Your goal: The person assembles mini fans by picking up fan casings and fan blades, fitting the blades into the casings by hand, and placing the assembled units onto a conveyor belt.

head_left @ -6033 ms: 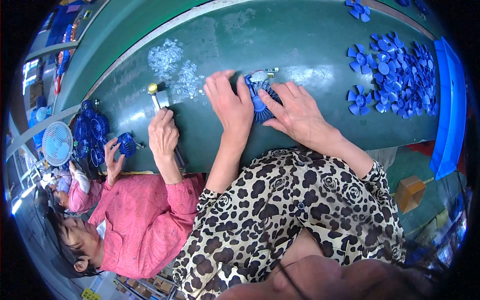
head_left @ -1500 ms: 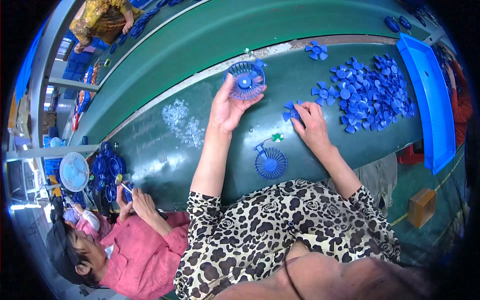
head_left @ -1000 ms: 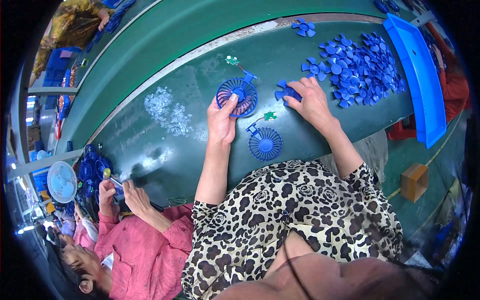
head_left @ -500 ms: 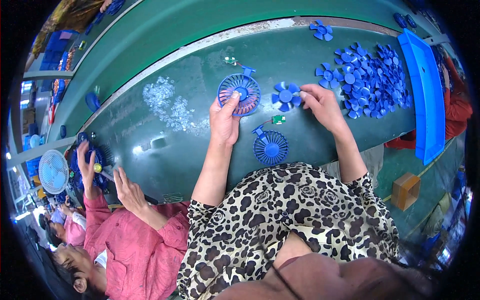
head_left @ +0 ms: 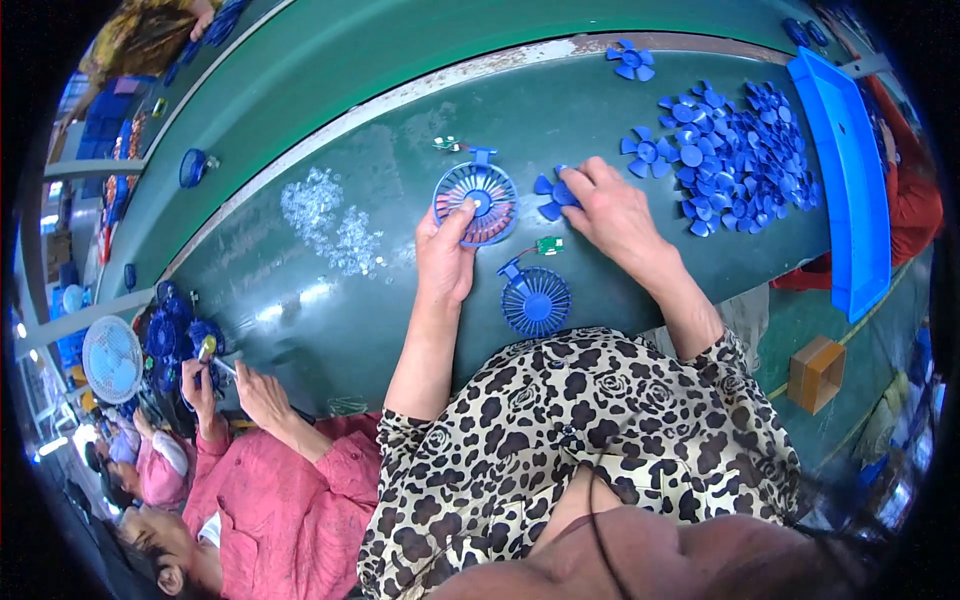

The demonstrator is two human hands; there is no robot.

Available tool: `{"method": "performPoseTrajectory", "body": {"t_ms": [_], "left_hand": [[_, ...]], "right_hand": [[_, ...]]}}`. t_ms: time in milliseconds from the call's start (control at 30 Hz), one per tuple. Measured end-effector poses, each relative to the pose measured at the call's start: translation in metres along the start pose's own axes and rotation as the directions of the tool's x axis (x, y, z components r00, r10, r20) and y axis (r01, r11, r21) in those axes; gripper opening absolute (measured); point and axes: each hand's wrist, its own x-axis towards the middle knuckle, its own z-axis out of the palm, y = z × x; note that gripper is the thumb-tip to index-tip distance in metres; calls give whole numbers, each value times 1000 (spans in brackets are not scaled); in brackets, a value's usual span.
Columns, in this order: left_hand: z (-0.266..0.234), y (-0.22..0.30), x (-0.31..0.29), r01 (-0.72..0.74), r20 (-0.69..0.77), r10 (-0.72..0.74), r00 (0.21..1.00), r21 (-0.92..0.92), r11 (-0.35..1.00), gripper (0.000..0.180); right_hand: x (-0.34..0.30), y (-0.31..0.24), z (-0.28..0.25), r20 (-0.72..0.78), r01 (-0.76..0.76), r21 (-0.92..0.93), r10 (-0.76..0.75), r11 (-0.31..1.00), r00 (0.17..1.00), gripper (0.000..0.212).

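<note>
My left hand is closed around a small blue round fan housing, its thumb lying over the slatted face near the hub. A stem on top of that housing leads by wires to a small green circuit board. To its right, a blue fan blade is at the fingers of my right hand, which are curled over its right side and partly hide it. Nearer to me, a second blue fan housing lies on the table, wired to another green circuit board.
A heap of blue fan blades covers the table's right part, beside a long blue tray. Small clear pieces lie to the left. At the far left, a co-worker's hands hold a tool near several fans. A brown box stands lower right.
My right hand has moved left over the blade, which has shifted slightly left. My left hand keeps its hold on the housing. The co-worker's hands have moved lower.
</note>
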Motion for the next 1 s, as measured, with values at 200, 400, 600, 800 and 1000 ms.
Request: {"method": "performPoseTrajectory", "body": {"t_ms": [200,400,600,800,1000], "left_hand": [[-2,-1,-2,-18,-7,18,1000,-6,1000,18],[2,0,0,-15,-8,14,1000,-22,1000,24],[8,-1,0,-10,43,8,999,28,1000,36],[17,-13,-12,-35,12,35,999,40,999,20],[14,-9,-18,-213,-34,221,975,170,962,25]], "right_hand": [[2,1,3,170,-34,-23,37,999,985,42],[-2,-2,-1,8,-76,-30,76,997,997,42],[15,-55,-11,-140,185,118,-168,976,976,34],[26,-59,19,-143,228,102,-213,968,967,27],[19,-62,11,-282,264,167,-211,950,936,24]]}}
